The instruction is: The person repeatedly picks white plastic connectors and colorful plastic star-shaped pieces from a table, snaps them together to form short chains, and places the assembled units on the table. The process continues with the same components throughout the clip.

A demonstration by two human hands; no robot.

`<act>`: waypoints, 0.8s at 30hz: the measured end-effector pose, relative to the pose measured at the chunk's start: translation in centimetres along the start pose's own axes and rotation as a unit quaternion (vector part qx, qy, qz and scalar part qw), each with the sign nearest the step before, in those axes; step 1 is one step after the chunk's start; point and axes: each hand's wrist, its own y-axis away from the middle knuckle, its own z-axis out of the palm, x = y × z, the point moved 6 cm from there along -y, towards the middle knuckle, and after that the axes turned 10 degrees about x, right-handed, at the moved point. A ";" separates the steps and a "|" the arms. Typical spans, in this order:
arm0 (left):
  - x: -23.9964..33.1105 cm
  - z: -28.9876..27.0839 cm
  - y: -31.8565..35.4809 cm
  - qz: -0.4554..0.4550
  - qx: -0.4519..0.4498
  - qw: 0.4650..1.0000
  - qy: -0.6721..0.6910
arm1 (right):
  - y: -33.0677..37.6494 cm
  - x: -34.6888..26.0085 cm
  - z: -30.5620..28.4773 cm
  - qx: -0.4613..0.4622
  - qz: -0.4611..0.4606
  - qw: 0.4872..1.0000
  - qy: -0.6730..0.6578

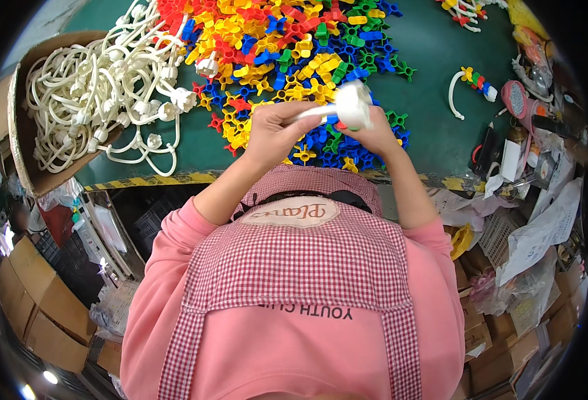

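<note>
A white cord [314, 115] with a bulky white plastic end piece [353, 105] is held up between my hands, over the near edge of a heap of coloured plastic pieces. My left hand [273, 132] pinches the cord between thumb and fingers. My right hand [378, 135] is closed beside the end piece, with small bits of red and blue showing at its fingertips; the end piece partly hides those fingers. The heap of small, pronged plastic pieces [261, 53] in red, yellow, blue and green spreads across the table beyond my hands.
On the left, a cardboard box [18, 133] lies tipped, with tangled white cords [117, 87] spilling out. A cord threaded with coloured pieces [471, 77] rests on the green table [434, 100] at right. Beyond it are a pink hairbrush [517, 100] and cluttered bags.
</note>
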 end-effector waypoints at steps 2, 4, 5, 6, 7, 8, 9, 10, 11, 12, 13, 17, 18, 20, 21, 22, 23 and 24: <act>0.3 -0.2 0.1 0.020 -0.059 0.998 -0.033 | 0.2 -1.0 0.4 -0.059 0.014 0.998 -0.018; -0.1 -1.0 0.5 0.016 -0.091 0.995 -0.034 | 0.3 -1.1 1.6 -0.175 0.014 0.981 0.085; -0.4 -1.5 0.7 0.004 -0.064 0.998 0.013 | 0.4 -0.9 2.1 -0.219 0.004 0.969 0.113; -0.7 -1.9 1.1 -0.009 -0.036 0.998 0.059 | 0.8 -1.3 2.5 -0.199 -0.015 0.976 0.088; -0.8 -2.3 1.5 -0.021 -0.007 0.994 0.106 | 1.0 -1.9 3.1 -0.181 -0.051 0.976 0.113; -0.7 -2.3 1.8 -0.032 0.017 0.992 0.119 | 1.1 -2.2 3.5 -0.173 -0.044 0.977 0.114; 1.4 -2.3 1.7 0.093 -0.070 0.993 -0.023 | 1.0 -2.7 3.9 -0.165 -0.038 0.979 0.115; 1.7 -2.3 1.8 0.113 -0.080 0.990 0.006 | 1.1 -2.8 4.1 -0.215 0.018 0.972 0.096; 2.2 -2.4 2.0 0.134 -0.088 0.986 0.036 | 1.6 -3.1 3.9 -0.107 -0.029 0.980 -0.165; 0.9 -3.1 1.9 0.065 -0.019 0.995 0.071 | 1.0 -1.4 3.6 -0.080 0.021 0.984 -0.157; -0.8 -3.7 2.2 -0.004 0.050 0.993 0.105 | 0.0 0.6 3.0 -0.052 0.070 0.985 -0.147; -2.5 -5.4 1.7 -0.027 0.103 0.994 0.008 | -2.9 1.9 2.5 0.162 -0.135 0.944 0.256; -2.5 -5.3 1.7 -0.030 0.108 0.994 0.010 | -3.1 2.4 3.2 0.146 -0.143 0.935 0.289; -2.6 -5.0 1.7 -0.036 0.118 0.992 0.014 | -3.5 2.5 4.3 0.113 -0.161 0.915 0.353; -2.8 -5.3 1.6 -0.044 0.123 0.991 0.022 | -3.4 2.0 4.4 0.121 -0.178 0.904 0.368; -3.1 -5.6 1.5 -0.052 0.127 0.990 0.030 | -3.3 1.5 4.5 0.130 -0.195 0.893 0.383; -3.6 -5.9 1.5 -0.062 0.132 0.989 0.039 | -3.1 1.0 4.5 0.137 -0.212 0.881 0.399; -4.1 -6.1 1.4 -0.079 0.135 0.986 0.054 | -3.2 1.2 4.8 0.122 -0.208 0.880 0.409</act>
